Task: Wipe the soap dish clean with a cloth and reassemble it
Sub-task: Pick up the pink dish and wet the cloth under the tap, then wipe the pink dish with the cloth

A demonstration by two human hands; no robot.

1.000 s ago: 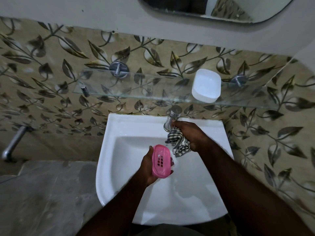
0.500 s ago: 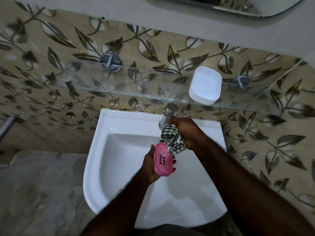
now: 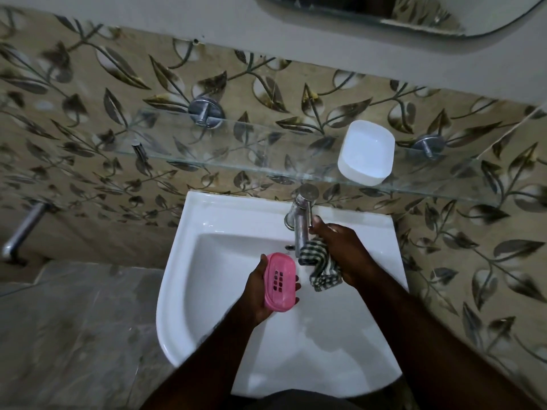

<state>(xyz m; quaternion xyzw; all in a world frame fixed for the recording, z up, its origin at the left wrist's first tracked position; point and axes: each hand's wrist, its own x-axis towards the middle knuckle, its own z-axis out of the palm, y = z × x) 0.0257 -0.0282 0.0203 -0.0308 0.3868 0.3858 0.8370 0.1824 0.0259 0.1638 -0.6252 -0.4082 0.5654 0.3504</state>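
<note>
My left hand (image 3: 258,294) holds a pink slotted soap dish insert (image 3: 280,281) over the white sink basin (image 3: 207,261), its drain slots facing up. My right hand (image 3: 344,251) grips a green-and-white checked cloth (image 3: 321,269) that hangs just right of the insert, and its thumb touches the lever of the chrome tap (image 3: 302,220). The white soap dish base (image 3: 366,152) sits empty on the glass shelf (image 3: 236,155) above the sink, apart from both hands.
A leaf-patterned tiled wall surrounds the sink. A chrome bar (image 3: 23,229) sticks out of the wall at the left. Grey marbled floor (image 3: 74,335) lies left of the basin. A mirror edge (image 3: 414,16) shows at the top right.
The pink insert has come slightly lower and away from the cloth. My right hand has stayed at the tap with the cloth. The camera view has shifted.
</note>
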